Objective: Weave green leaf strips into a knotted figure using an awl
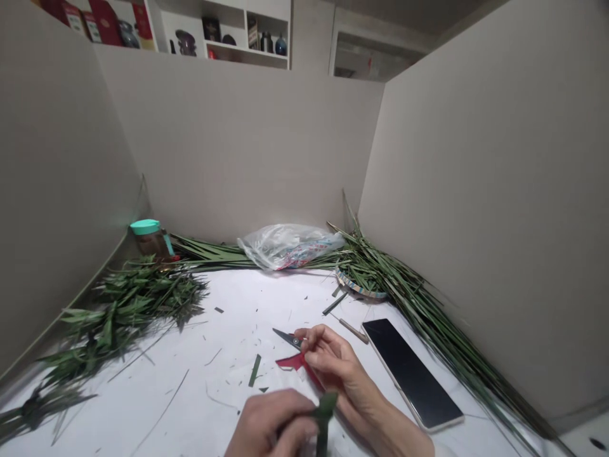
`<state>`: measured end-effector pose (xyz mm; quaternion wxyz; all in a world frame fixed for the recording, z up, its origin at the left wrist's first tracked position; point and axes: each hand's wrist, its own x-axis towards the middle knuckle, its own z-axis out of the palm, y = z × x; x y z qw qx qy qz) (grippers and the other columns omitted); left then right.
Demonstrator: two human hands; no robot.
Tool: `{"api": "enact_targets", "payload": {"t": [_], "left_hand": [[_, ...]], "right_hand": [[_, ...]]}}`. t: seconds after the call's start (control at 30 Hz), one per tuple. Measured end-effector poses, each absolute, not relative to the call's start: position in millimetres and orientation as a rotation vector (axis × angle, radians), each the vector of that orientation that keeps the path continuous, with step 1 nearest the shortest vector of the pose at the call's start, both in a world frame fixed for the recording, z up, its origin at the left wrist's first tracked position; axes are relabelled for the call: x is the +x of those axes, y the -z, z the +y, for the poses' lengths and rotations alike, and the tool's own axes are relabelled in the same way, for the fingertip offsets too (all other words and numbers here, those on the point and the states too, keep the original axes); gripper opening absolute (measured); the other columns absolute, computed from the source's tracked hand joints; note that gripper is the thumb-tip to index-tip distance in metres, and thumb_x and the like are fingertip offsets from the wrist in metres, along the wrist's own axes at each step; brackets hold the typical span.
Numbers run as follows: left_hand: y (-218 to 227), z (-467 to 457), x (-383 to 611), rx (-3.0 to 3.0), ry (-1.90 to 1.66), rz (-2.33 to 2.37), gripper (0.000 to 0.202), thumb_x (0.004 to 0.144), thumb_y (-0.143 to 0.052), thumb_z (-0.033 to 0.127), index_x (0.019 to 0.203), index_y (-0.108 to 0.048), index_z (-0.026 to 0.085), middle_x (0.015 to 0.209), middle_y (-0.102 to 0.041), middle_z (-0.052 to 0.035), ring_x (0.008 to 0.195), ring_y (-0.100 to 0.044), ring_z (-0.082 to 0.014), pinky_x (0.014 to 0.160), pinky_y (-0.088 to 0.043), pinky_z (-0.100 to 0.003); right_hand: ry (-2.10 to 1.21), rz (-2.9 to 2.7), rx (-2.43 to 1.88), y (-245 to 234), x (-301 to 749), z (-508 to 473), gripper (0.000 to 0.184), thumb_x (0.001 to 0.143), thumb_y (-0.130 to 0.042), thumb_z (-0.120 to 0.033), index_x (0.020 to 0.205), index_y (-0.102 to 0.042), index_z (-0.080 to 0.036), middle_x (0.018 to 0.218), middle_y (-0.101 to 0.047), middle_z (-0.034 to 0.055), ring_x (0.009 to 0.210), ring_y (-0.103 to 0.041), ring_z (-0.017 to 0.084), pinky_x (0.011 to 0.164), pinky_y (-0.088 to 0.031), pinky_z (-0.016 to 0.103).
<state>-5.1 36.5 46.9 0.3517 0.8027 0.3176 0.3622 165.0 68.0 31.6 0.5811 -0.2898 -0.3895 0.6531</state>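
Note:
My left hand [273, 422] is closed at the bottom centre, pinching a folded green leaf strip [326, 406] that stands up beside its fingertips. My right hand [337, 365] is curled around a pair of scissors [288, 339] just beyond it. The dark blades point up and left, and red shows under the palm. A flat red piece [290, 362] sits close below the blades; I cannot tell whether it belongs to the scissors. A short cut leaf strip [255, 370] lies on the white tabletop [228, 343] left of the scissors.
Woven leaf pieces [128, 298] are heaped on the left, near a teal-lidded jug [151, 238]. A plastic bag [285, 246] lies at the back. Long leaves [428, 317] line the right, beside a phone [412, 374], a thin-handled tool [353, 330] and a round tray [359, 290].

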Motion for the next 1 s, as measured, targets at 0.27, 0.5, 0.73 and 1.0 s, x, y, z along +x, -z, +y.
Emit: {"api": "enact_targets", "payload": {"t": [0.27,0.5,0.73,1.0], "left_hand": [[-84.3,50.6,-15.8,1.508,-0.881,0.972,0.032,0.090,-0.055,0.045,0.080,-0.065,0.016,0.045,-0.041,0.0067,0.037,-0.032,-0.0079,0.041,-0.030,-0.020],[-95.8,51.2,-21.3,1.472,-0.891,0.921,0.031,0.085,-0.064,0.044,0.073,-0.066,0.016,0.051,-0.042,0.0051,0.045,-0.033,-0.0092,0.041,-0.027,-0.019],[-92.7,54.5,-19.9,1.468,-0.910,0.905,0.026,0.083,-0.067,0.037,0.068,-0.067,0.016,0.056,-0.049,0.0032,0.053,-0.038,-0.0109,0.048,-0.033,-0.020],[-77.4,59.6,-15.6,1.370,-0.870,0.864,0.025,0.083,-0.069,0.033,0.065,-0.069,0.016,0.060,-0.060,0.0001,0.057,-0.044,-0.0128,0.054,-0.037,-0.022]], "right_hand": [[-1.520,-1.144,-0.732,-56.2,161.4,54.7,0.021,0.087,-0.062,-0.039,0.086,-0.060,-0.019,0.079,-0.056,0.0011,0.068,-0.048,0.015,0.066,-0.037,0.028],[-1.280,-1.489,-0.851,-87.2,154.2,41.3,0.031,0.088,-0.060,-0.046,0.073,-0.054,-0.019,0.070,-0.045,-0.0024,0.067,-0.040,0.015,0.062,-0.031,0.028],[-1.121,-1.626,-0.978,-84.3,151.9,46.5,0.034,0.087,-0.060,-0.036,0.059,-0.048,-0.020,0.062,-0.044,-0.0030,0.063,-0.040,0.015,0.060,-0.027,0.030],[-1.226,-1.417,-0.993,-58.9,142.5,41.4,0.039,0.090,-0.058,-0.041,0.059,-0.046,-0.020,0.057,-0.042,-0.0041,0.056,-0.040,0.013,0.055,-0.029,0.028]]}}
